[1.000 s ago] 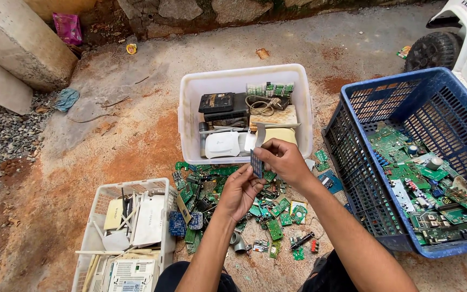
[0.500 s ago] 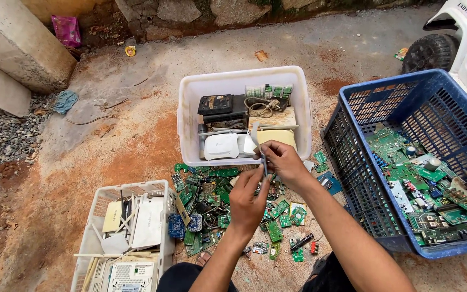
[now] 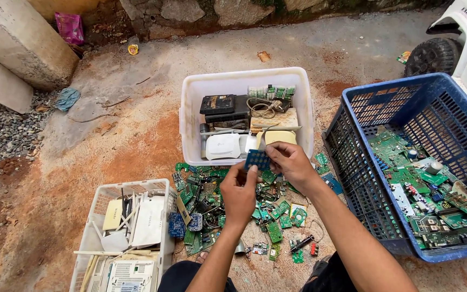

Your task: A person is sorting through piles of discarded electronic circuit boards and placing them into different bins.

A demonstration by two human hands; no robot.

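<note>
Both hands point(image 3: 239, 189) point(image 3: 290, 162) now pinch blue board point(image 3: 257, 159), earlier right only.

The scene is lit by soft, even daylight from above; no hard shadows are cast. Only faint, diffuse shade is seen under the white tub point(image 3: 304, 108) and the blue crate point(image 3: 352, 162). Mild glare is carried by the tub's pale rim. Focus is held sharply across the ground point(image 3: 109, 157). Slight wide-angle bending is noticed at the edges, and no motion blur is seen.
</note>
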